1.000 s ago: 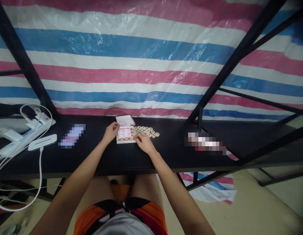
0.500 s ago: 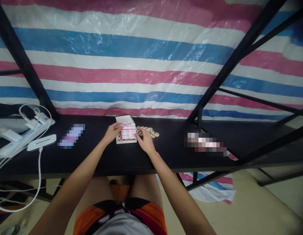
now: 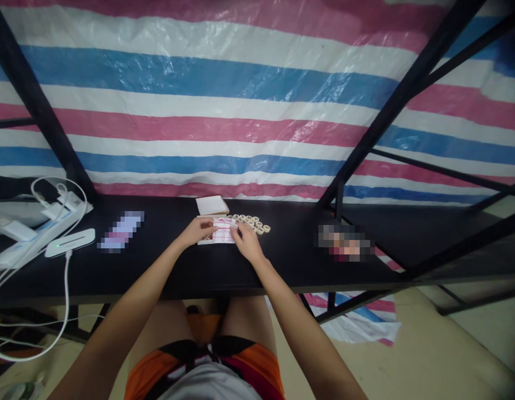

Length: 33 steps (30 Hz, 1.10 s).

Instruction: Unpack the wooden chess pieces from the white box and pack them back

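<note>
A folded paper sheet with a red grid lies on the black table in front of me. My left hand presses on its left edge with the fingers curled over it. My right hand pinches its right edge. Just right of the sheet, several round pale game pieces lie in a cluster. Behind the sheet sits a small flat white box.
A white power strip with plugs and cables fills the table's left end. Blurred patches lie at left and right. Black metal frame bars rise at the right, with a striped tarp behind.
The grid sheet was spread flat, then lifted and folded over; now it lies folded and smaller under both hands. My left hand moved right onto it.
</note>
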Motion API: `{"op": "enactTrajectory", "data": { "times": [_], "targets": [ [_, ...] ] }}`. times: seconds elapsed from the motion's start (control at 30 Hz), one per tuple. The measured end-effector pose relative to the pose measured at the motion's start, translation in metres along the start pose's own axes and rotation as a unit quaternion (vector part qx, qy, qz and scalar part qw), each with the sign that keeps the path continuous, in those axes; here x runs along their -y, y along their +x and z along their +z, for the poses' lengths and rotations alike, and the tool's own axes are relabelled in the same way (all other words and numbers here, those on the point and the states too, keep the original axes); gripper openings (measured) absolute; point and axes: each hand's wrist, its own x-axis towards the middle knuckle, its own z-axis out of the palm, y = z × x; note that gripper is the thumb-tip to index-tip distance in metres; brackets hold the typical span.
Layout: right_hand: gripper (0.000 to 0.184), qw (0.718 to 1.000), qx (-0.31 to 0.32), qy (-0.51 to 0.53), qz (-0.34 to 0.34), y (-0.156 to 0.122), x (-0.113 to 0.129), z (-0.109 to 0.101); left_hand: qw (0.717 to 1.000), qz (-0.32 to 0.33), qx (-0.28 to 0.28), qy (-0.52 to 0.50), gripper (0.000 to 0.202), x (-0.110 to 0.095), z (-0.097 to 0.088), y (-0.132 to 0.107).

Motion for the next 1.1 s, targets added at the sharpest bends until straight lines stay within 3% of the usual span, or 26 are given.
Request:
{"op": "enactTrajectory", "data": {
  "times": [0.27, 0.47, 0.57, 0.8, 1.1],
  "targets": [
    [0.012, 0.999, -0.019, 0.046, -0.018, -0.0022, -0.0012, 0.0004, 0.993, 0.042, -0.081, 0.072, 0.026, 0.0081, -0.0027, 0.0038],
    [0.03, 0.997, 0.009, 0.072, -0.005, -0.0038, 0.0021, 0.0, 0.999, 0.002, -0.044, 0.032, 0.03, 0.0073, -0.0009, 0.0019],
    [0.024, 0.998, 0.017, 0.062, -0.024, -0.0035, 0.0036, -0.0018, 0.999, -0.006, -0.033, 0.028, 0.029, 0.0063, -0.0013, 0.0011],
    [0.016, 0.998, -0.032, 0.034, -0.033, -0.0032, -0.0012, -0.0026, 1.0, -0.024, -0.011, -0.012, 0.03, 0.0028, -0.0025, -0.0002],
    [0.019, 0.998, -0.024, 0.05, 0.0, -0.0055, -0.0019, -0.0008, 0.999, -0.012, -0.044, 0.009, 0.029, 0.0023, -0.0041, 0.0007]
  ]
}}
